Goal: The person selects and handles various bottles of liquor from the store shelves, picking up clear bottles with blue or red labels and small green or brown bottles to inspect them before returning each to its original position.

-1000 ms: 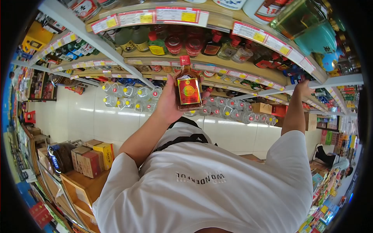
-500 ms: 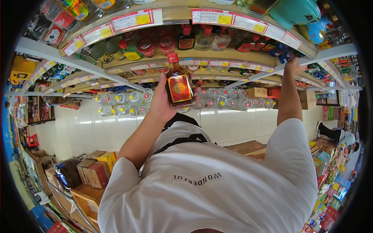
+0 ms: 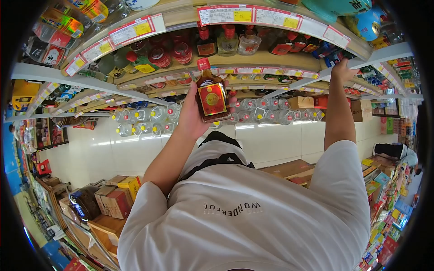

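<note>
My left hand (image 3: 192, 115) is wrapped round a flat glass liquor bottle (image 3: 211, 97) with a red cap, a red and gold label and dark amber contents. The bottle is held nearly upright in front of the shelves, its label facing me. My right arm is stretched out to the right. My right hand (image 3: 344, 72) is up at the shelf's right end, close to the grey shelf bracket and right below some dark blue bottles (image 3: 332, 56). Its fingertips are hidden among them, and I cannot tell whether they grip one.
Shelves with price tags (image 3: 226, 15) hold rows of small bottles (image 3: 227, 41). Large clear jugs (image 3: 158, 113) stand low on the floor below. Cardboard boxes (image 3: 113, 201) and a dark jar (image 3: 84, 203) sit behind on the left. Another person (image 3: 391, 150) is at far right.
The view has shifted slightly, so the shelves sit further left. The liquor bottle stays in my left hand, a little further right in view. My right hand remains by the dark blue bottles.
</note>
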Available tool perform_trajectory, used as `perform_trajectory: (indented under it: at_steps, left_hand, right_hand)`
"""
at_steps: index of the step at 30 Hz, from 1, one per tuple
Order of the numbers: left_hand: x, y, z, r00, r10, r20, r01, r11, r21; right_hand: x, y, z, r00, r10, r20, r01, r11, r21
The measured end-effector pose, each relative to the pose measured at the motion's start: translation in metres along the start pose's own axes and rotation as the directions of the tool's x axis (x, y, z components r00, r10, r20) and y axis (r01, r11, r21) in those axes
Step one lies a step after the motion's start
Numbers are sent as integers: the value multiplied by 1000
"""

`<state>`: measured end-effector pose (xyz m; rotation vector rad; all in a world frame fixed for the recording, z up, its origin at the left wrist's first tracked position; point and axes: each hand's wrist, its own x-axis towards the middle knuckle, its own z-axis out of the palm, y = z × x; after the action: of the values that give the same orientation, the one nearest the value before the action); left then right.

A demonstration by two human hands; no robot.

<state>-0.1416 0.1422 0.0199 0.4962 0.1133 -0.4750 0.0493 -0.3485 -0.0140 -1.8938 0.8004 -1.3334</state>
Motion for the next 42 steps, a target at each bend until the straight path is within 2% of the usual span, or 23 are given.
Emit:
perform_trajectory:
  at_steps: [1, 2, 5, 9, 14, 20, 23, 30, 33, 37, 42]
  left_hand:
    - [2, -2, 2, 1000, 3, -4, -3, 1000, 2]
    - [7, -6, -1, 998, -2, -62, 1, 1000, -30]
    - [14, -15, 0, 999, -8, -54, 4, 997, -72]
    - [20, -29, 16, 1000, 0, -25, -1, 999, -49]
    - [28, -48, 26, 1000, 17, -19, -18, 997, -75]
    - [33, -59, 39, 999, 33, 32, -32, 999, -21]
    - [35, -68, 45, 999, 51, -3, -51, 999, 4]
    - [33, -97, 57, 992, 128, 7, -128, 992, 9]
    - [33, -115, 59, 981, 173, -86, -171, 985, 28]
    - [33, -136, 55, 987, 152, -44, -154, 987, -52]
    - [34, -144, 62, 992, 96, -87, -103, 992, -75]
  right_hand:
    - [2, -1, -3, 1000, 11, 2, -11, 1000, -29]
    - [-4, -17, -8, 994, 100, 43, -102, 993, 65]
    - [6, 8, 3, 1000, 9, -24, -5, 988, 155]
    - [18, 34, 16, 1000, -10, -17, 14, 972, 233]
    - [13, 18, 5, 999, 20, 30, -23, 995, 94]
    - [6, -1, -8, 998, -3, 69, -7, 991, 136]
    - [5, -4, -11, 993, 44, 110, -59, 988, 139]
    - [7, -2, -13, 990, 7, 142, -36, 979, 202]
    - [8, 0, -17, 982, -34, 188, -14, 969, 248]
    - [13, 7, -16, 965, -51, 258, -25, 959, 283]
    - [14, 14, -12, 965, -46, 260, -37, 951, 307]
